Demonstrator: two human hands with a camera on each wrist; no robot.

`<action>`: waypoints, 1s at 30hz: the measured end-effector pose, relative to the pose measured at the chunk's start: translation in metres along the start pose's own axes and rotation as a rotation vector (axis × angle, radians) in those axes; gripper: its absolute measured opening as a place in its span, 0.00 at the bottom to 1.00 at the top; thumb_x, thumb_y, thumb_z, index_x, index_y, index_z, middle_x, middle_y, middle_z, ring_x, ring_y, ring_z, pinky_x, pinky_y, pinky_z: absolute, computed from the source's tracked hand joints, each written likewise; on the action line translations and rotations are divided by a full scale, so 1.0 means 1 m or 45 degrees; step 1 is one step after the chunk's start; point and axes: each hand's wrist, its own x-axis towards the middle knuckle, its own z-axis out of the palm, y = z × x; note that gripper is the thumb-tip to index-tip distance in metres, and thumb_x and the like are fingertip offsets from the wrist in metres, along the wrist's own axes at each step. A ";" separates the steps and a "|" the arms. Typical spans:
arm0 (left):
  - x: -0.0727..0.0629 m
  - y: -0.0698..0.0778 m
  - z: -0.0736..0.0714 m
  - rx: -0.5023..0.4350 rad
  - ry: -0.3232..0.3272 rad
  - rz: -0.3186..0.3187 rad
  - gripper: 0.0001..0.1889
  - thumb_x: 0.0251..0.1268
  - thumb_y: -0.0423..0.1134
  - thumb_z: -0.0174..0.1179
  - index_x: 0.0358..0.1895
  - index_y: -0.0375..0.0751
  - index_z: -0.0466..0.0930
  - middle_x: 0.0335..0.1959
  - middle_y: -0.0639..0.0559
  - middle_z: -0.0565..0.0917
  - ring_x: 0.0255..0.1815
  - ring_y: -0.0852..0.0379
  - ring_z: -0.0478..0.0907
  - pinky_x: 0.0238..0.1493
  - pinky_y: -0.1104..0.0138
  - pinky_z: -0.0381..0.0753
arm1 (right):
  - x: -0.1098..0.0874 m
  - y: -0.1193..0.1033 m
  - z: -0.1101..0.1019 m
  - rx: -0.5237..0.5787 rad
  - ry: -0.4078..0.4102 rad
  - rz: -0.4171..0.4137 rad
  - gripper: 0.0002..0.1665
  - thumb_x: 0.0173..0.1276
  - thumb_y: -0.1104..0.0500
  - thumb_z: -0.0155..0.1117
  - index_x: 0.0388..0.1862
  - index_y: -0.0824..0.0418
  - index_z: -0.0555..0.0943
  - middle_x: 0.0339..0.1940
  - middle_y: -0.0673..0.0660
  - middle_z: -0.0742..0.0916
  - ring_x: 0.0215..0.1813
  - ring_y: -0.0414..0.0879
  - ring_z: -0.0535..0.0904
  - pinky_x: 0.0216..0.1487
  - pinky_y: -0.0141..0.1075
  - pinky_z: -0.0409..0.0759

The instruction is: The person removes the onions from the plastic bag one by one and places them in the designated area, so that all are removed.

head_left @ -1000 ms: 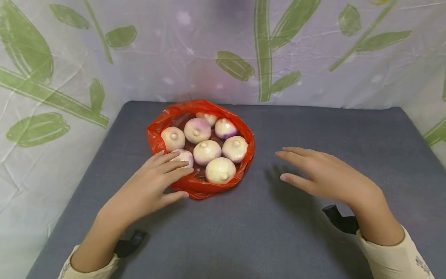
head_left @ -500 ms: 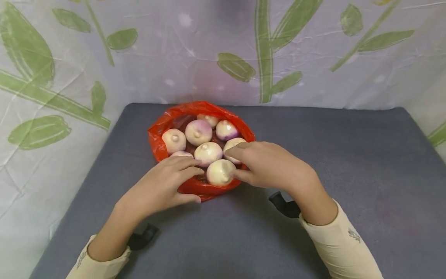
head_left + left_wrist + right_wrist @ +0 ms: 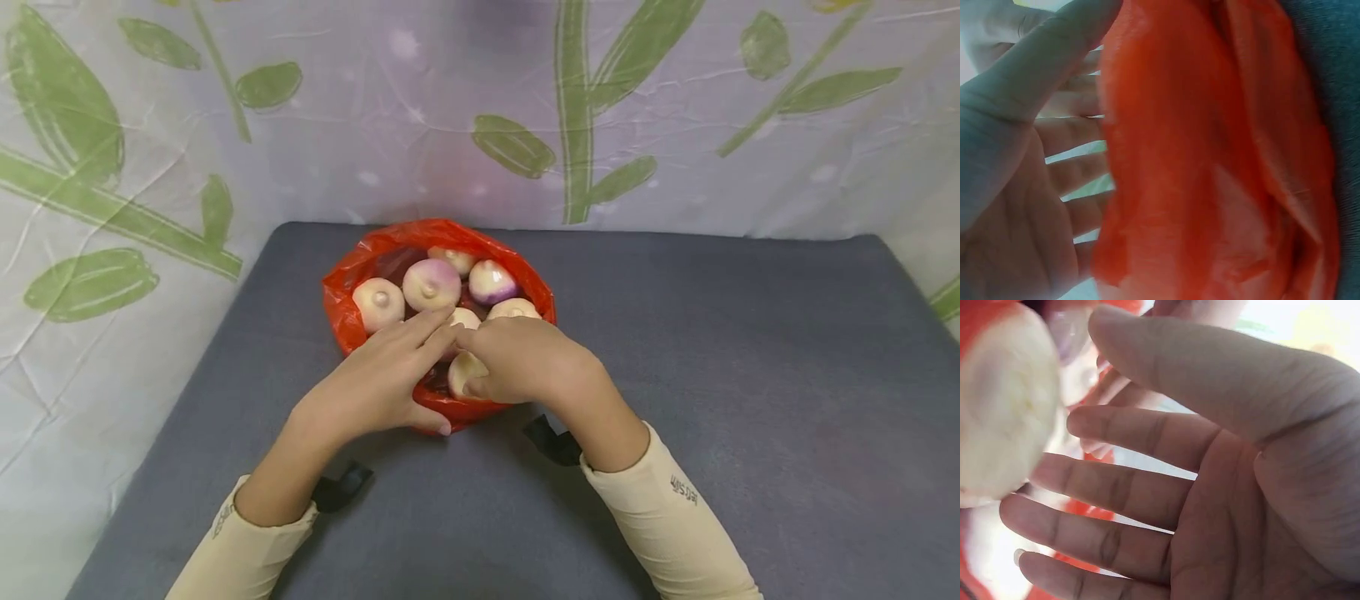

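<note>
An open red plastic bag [image 3: 341, 310] holds several white and purple turnips. Over its front left rim lies my left hand [image 3: 367, 385], fingers stretched across the opening, thumb low in front. Red plastic fills much of the left wrist view beside that hand's spread fingers [image 3: 1075, 172]. My right hand [image 3: 528, 358] reaches over the front right rim, its fingers and thumb at the front turnip [image 3: 461, 375], which it partly covers. In the right wrist view a pale turnip [image 3: 1007, 412] sits just past its outstretched fingers [image 3: 1104, 484], not enclosed by them.
The bag stands on a grey cloth-covered table [image 3: 712, 350], left of the middle. Behind it hangs a pale curtain [image 3: 412, 108] printed with green leaves. A turnip with a purple side [image 3: 491, 283] lies toward the bag's back right.
My right hand has moved left from beside the bag to over the front turnip. My left hand has shifted right, its fingers now farther across the bag. The bag shows no clear movement.
</note>
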 end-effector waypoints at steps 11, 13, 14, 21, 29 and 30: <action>0.001 -0.001 0.010 0.044 -0.032 -0.070 0.46 0.51 0.57 0.76 0.71 0.37 0.69 0.74 0.39 0.66 0.71 0.43 0.67 0.69 0.51 0.65 | 0.006 0.002 0.014 -0.098 -0.061 0.086 0.25 0.60 0.53 0.76 0.55 0.53 0.80 0.30 0.48 0.81 0.40 0.49 0.80 0.43 0.45 0.81; 0.001 -0.002 0.011 0.047 -0.032 -0.069 0.46 0.51 0.57 0.76 0.71 0.38 0.69 0.74 0.39 0.65 0.70 0.42 0.68 0.69 0.50 0.66 | 0.006 0.003 0.015 -0.099 -0.055 0.089 0.25 0.59 0.53 0.77 0.55 0.54 0.80 0.31 0.49 0.81 0.42 0.50 0.80 0.44 0.45 0.80; 0.001 -0.002 0.011 0.048 -0.033 -0.071 0.46 0.51 0.58 0.76 0.71 0.38 0.69 0.74 0.39 0.65 0.70 0.42 0.68 0.68 0.50 0.66 | 0.006 0.004 0.015 -0.093 -0.053 0.086 0.26 0.59 0.54 0.77 0.56 0.54 0.80 0.32 0.50 0.81 0.42 0.50 0.80 0.44 0.45 0.80; 0.000 -0.001 0.012 0.039 -0.055 -0.073 0.46 0.52 0.58 0.75 0.71 0.38 0.69 0.74 0.38 0.65 0.70 0.41 0.69 0.67 0.49 0.67 | 0.005 0.007 0.018 -0.051 -0.054 0.056 0.21 0.59 0.58 0.77 0.50 0.54 0.80 0.27 0.49 0.80 0.38 0.50 0.79 0.40 0.44 0.80; 0.001 -0.002 0.012 0.071 -0.036 -0.054 0.45 0.52 0.57 0.75 0.70 0.36 0.71 0.74 0.38 0.66 0.70 0.41 0.69 0.67 0.48 0.67 | 0.004 0.011 0.016 -0.015 -0.034 0.010 0.20 0.60 0.65 0.71 0.50 0.52 0.80 0.27 0.47 0.80 0.42 0.51 0.77 0.41 0.43 0.79; 0.001 -0.002 0.012 0.074 -0.033 -0.048 0.45 0.52 0.56 0.75 0.70 0.36 0.71 0.73 0.37 0.67 0.69 0.41 0.69 0.67 0.48 0.67 | 0.004 0.011 0.016 -0.013 -0.034 0.009 0.20 0.60 0.66 0.70 0.50 0.51 0.80 0.27 0.47 0.80 0.42 0.52 0.77 0.41 0.43 0.79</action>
